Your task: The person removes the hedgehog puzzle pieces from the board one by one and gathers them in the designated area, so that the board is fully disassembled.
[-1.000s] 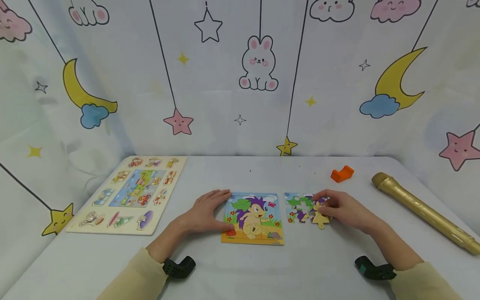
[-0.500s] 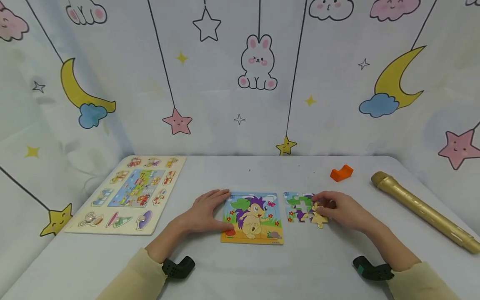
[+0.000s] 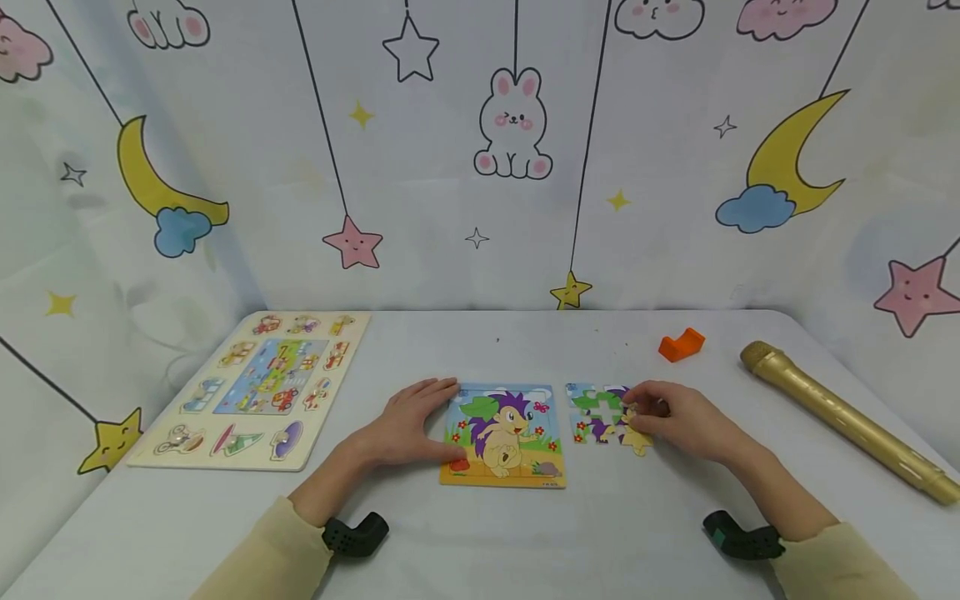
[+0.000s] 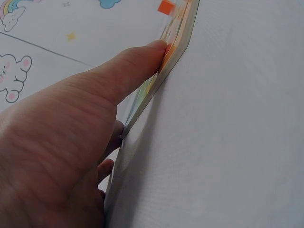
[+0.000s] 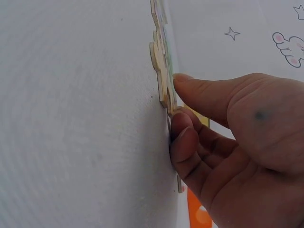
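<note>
A square hedgehog picture puzzle lies flat in the middle of the table. My left hand rests at its left side, thumb over the lower left part and fingers stretched toward the far corner. Right of it lies a group of jigsaw pieces, partly joined, with a white gap in the middle. My right hand has curled fingers at the right edge of this group, pinching a puzzle piece from the side. The thumb lies on the picture face; the hand hides part of that piece.
A large wooden puzzle board with vehicle and toy pictures lies at the left. Behind my right hand are an orange block and a gold microphone. A printed curtain rises behind the table's back edge.
The view shifts slightly. Both hands stay almost in place; the puzzle and the pieces keep their arrangement.
</note>
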Motion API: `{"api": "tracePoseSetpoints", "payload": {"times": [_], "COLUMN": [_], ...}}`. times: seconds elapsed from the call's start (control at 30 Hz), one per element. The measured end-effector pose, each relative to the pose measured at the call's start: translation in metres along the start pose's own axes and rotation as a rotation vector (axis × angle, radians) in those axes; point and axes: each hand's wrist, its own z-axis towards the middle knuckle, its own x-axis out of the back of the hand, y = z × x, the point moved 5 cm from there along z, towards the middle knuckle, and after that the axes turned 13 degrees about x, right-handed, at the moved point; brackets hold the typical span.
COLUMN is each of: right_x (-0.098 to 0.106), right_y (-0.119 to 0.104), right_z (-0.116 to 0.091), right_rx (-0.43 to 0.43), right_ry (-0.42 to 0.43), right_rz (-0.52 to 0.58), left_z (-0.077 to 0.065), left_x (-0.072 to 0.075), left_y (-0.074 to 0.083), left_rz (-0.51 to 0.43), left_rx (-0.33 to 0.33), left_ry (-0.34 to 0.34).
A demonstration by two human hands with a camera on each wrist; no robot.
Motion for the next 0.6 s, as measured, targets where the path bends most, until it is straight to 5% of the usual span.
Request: {"api": "tracePoseSetpoints", "payload": {"times": [0.6], "right_x": [0.009], "right_y": [-0.021], "right_z": [0.011], "right_rx": [0.025], "right_ry": [0.013], "right_rz": [0.115], "left_z": [0.001], "left_x": [0.0], "left_y": [-0.003], "left_rz": [0.001], "left_rx": [-0.003], "left_ry": [-0.01]}}
